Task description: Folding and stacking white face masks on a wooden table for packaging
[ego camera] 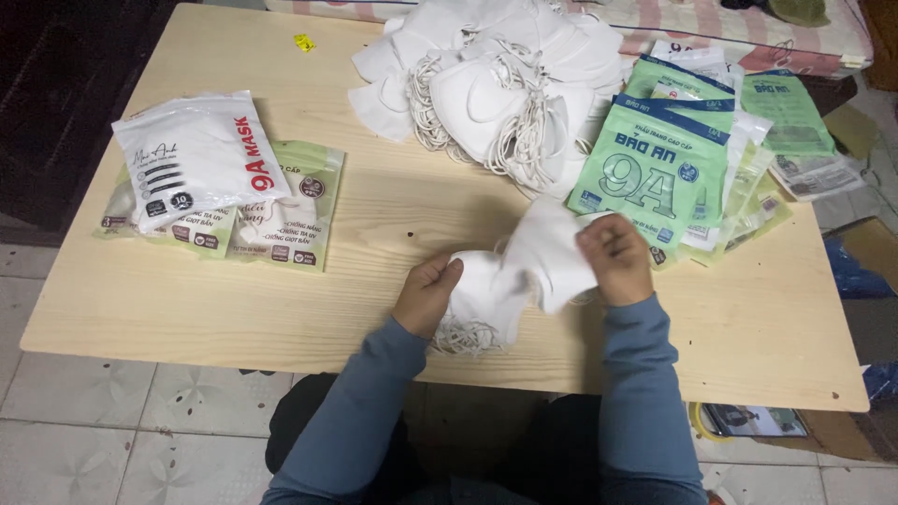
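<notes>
Both hands, left hand point(426, 292) and right hand point(615, 259), have their grip clamped on a small bunch of white face masks point(524, 266) just above the pale tabletop point(374, 234), between sealed mask packs point(201, 164) and green pouches point(650, 173), a loose mask pile point(496, 79) beyond.

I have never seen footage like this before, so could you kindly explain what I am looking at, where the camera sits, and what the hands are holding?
There is no machine here: the one picture comes from a camera worn on a person's head, looking down at their own arms in blue sleeves. The left hand and the right hand together hold a small bundle of white face masks just above a pale wooden table. At the far edge lies a big heap of loose white masks. To the right sits a pile of green packets, and to the left lie a few filled mask packets. Below is a tiled floor.
</notes>
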